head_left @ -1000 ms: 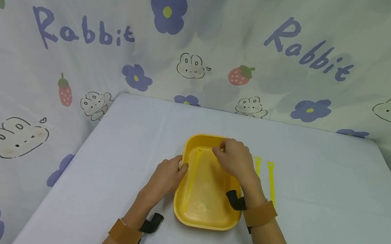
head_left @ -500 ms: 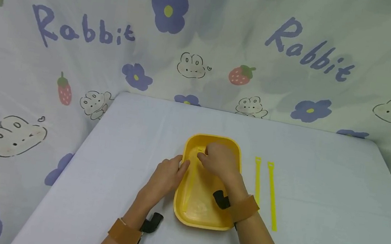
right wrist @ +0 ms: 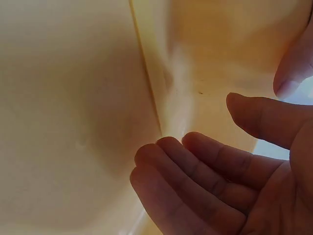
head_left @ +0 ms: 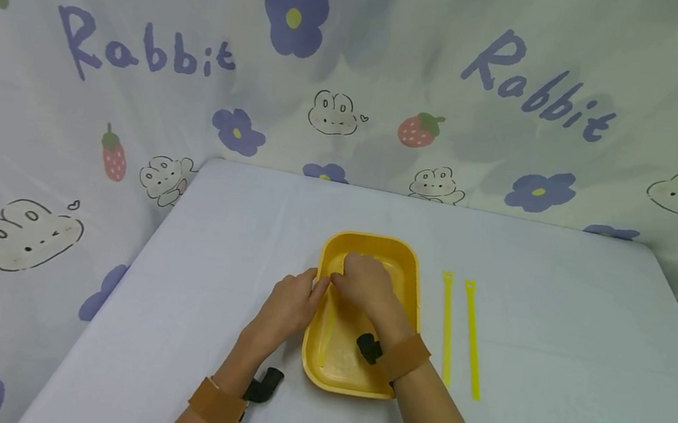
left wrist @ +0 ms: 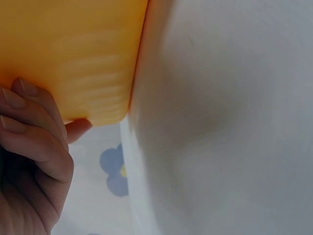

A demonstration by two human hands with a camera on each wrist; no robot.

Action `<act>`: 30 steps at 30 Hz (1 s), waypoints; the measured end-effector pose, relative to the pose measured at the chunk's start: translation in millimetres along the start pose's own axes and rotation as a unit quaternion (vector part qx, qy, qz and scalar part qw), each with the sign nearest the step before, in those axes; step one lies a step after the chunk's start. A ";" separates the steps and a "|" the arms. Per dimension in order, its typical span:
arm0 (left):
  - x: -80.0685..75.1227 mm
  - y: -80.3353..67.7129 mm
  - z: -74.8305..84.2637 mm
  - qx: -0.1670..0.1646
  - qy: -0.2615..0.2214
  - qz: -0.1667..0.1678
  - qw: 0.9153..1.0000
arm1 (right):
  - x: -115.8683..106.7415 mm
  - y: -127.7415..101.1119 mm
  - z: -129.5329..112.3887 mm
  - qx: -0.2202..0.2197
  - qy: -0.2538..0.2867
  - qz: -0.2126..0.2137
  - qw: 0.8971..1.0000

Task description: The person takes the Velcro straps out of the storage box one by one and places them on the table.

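Inside the yellow tray (head_left: 348, 391), the right hand (head_left: 366, 285) hid its own fingertips from the head view and covered the upper part of a yellow strip (head_left: 324, 351). At the tray's left wall, the left hand's (head_left: 290, 302) fingertips were out of sight. The tray's lower right corner lay behind the wristband (head_left: 403, 358). A speck (right wrist: 200, 93) on the tray was too small to tell.

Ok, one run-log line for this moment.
left hand: holds yellow tray, left rim | right hand: inside tray, over far part of inner strip, not pinching | two outer strips: on table, right of tray
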State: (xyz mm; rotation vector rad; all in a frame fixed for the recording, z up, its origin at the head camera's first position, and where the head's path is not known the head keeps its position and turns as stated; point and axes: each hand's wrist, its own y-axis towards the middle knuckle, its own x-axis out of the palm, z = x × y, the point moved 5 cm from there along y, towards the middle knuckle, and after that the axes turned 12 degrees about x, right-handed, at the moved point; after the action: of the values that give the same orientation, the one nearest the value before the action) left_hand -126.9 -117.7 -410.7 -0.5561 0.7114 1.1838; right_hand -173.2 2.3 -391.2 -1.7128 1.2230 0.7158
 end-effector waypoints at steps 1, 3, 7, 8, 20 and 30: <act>-0.1 -0.2 -0.2 -0.001 0.000 0.000 1.000 | 0.2 0.3 -0.7 -0.001 0.000 -0.001 1.000; -0.4 -0.4 -1.0 -0.002 0.000 0.001 1.000 | 0.4 0.8 -2.3 -0.005 -0.002 -0.002 1.000; -0.6 -0.6 -2.3 -0.002 0.002 0.003 1.000 | 1.5 2.8 -4.9 -0.003 -0.009 -0.005 1.000; -0.6 -0.7 -2.5 -0.002 0.002 0.003 1.000 | 2.2 3.4 -5.4 -0.002 -0.012 -0.005 1.000; -1.3 -0.1 -1.0 -0.005 0.006 0.003 1.000 | 12.0 13.5 -4.1 0.021 -0.048 0.001 0.999; 0.6 1.0 -1.8 -0.011 0.006 -0.002 1.000 | 16.9 14.5 -4.1 0.021 -0.083 0.009 0.996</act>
State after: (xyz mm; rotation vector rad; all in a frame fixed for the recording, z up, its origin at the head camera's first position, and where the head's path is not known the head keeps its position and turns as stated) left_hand -128.1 -118.3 -412.4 -0.5837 0.7083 1.1871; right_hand -181.1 -10.2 -408.3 -1.5768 1.1309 0.8203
